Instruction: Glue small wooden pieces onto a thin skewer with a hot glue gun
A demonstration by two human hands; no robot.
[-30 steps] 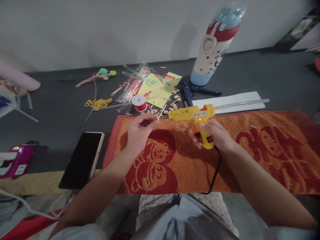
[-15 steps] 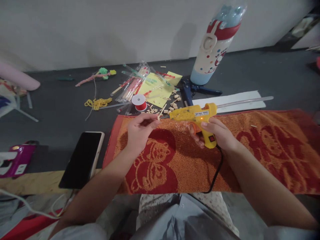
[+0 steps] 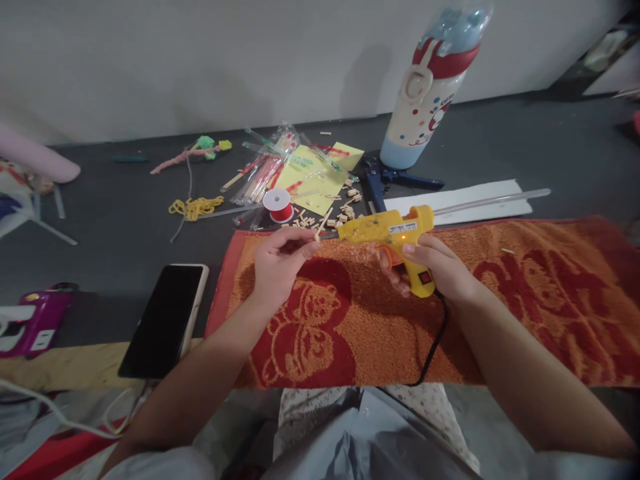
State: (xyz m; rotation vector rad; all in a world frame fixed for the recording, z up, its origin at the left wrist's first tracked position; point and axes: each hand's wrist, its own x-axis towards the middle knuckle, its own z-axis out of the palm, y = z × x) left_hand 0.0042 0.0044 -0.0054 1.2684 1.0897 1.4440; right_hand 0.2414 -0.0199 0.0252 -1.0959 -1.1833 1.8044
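My right hand (image 3: 435,267) is closed round the handle of a yellow hot glue gun (image 3: 387,230), a finger on its orange trigger. A clear glue stick (image 3: 493,200) juts out of its back to the right, and its red light glows. The nozzle points left at a small wooden piece (image 3: 317,233), which my left hand (image 3: 280,261) pinches between thumb and fingers. Both hands hover over an orange and red towel (image 3: 525,300).
A black phone (image 3: 165,320) lies left of the towel. Behind it are a red thread spool (image 3: 279,205), scattered wooden bits (image 3: 345,212), packets of sticks (image 3: 265,170), yellow paper (image 3: 320,175), yellow cord (image 3: 196,207), a white strip (image 3: 457,198) and a tall bottle (image 3: 430,93). A purple device (image 3: 30,323) sits far left.
The glue gun and my right hand have shifted slightly right and up. My left hand has stayed put with the wooden piece.
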